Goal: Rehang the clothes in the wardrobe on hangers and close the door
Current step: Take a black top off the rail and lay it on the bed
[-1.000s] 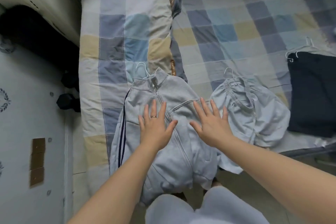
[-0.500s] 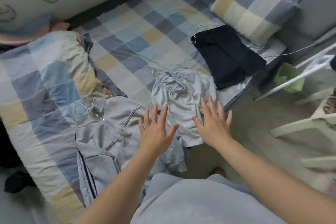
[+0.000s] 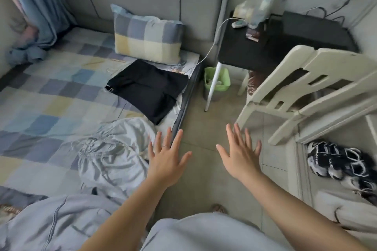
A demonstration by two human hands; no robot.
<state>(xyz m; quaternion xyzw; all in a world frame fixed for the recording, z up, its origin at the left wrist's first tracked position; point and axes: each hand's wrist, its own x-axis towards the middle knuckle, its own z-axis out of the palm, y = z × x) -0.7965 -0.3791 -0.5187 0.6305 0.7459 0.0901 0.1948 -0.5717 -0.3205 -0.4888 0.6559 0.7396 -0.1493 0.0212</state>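
Three garments lie on the bed: black shorts laid flat below the pillow, pale grey shorts bunched near the bed's edge, and a grey jacket at the lower left. Whether each sits on a hanger cannot be confirmed; only faint wire shows by the black shorts. The wardrobe is not in view. The left hand hovers over the bed's edge just beside the grey shorts, fingers straight and spread, holding nothing. The right hand hovers over the floor, likewise spread and empty. Judged stage: no garment is in hand, so rehanging is not yet under way and the door is a later step. Risks noted: the grey shorts lie close to the edge and could slide to the floor if brushed or picked up loosely; a garment lifted by cloth and not by hanger could slip off; the chair, table leg, bin and shoes crowd the floor and could snag trailing fabric or trip the carrier.
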